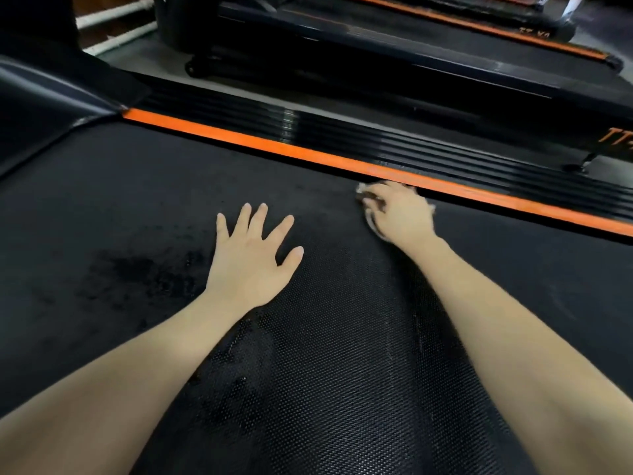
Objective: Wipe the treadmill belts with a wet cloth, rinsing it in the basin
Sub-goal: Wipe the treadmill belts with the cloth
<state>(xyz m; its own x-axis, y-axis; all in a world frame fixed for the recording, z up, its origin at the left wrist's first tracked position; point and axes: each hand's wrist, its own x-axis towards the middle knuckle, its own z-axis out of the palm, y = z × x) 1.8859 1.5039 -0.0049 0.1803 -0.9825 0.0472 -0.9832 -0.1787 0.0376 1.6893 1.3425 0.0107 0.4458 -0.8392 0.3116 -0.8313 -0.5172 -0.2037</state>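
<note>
A black textured treadmill belt point(325, 371) fills most of the view, with dark wet patches on its left part. My left hand point(251, 258) lies flat on the belt with fingers spread. My right hand point(397, 210) is blurred and grips a pale crumpled cloth point(370, 222) against the belt, close to the orange stripe point(274, 145) of the far side rail. Only small bits of the cloth show around the fingers.
Beyond the orange stripe runs the black ribbed side rail point(376, 138). A second treadmill point(411, 53) with orange trim stands behind it across a strip of grey floor. The black motor cover point(51, 97) rises at the left. No basin is in view.
</note>
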